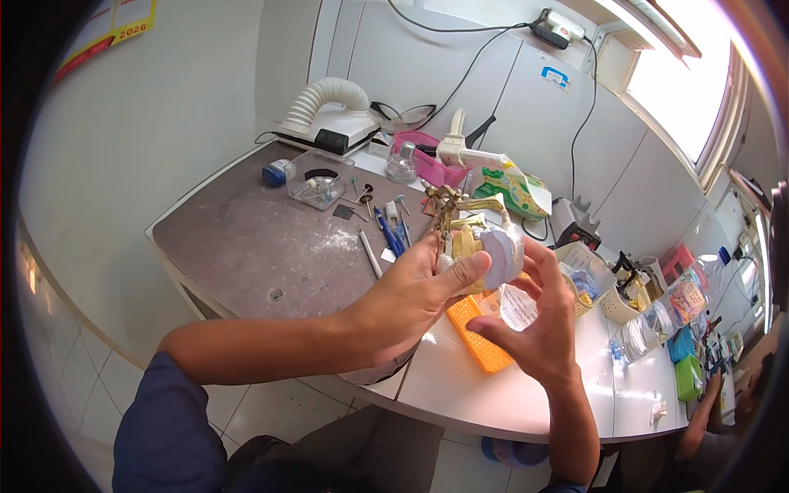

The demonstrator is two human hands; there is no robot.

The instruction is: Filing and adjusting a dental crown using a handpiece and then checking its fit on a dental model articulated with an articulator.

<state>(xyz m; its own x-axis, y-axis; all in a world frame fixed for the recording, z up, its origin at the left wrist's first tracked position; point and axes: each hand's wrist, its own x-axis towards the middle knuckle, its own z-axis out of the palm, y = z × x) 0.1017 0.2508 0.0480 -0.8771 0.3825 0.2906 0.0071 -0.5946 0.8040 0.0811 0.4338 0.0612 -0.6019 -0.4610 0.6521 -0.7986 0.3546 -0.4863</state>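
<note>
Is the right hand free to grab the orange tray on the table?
Probably yes. The right hand hovers just above the orange tray with open fingers and nothing between them, though it also touches the plaster model that the left hand holds.

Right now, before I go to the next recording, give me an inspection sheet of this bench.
Surface: dark worktop with white dust patch, joined to a white counter.
Job's things: brass-framed dental cast mount, held up between both hands.
Clutter: orange tray, blue-handled tools, clear box, pink tub, glass bottle, baskets.
Grippers: left hand grips the mount; right hand open, fingertips against it.
Cables: black cables run up the wall to an adapter.
Surroundings: white suction hose, bright window, tiled floor.
</note>
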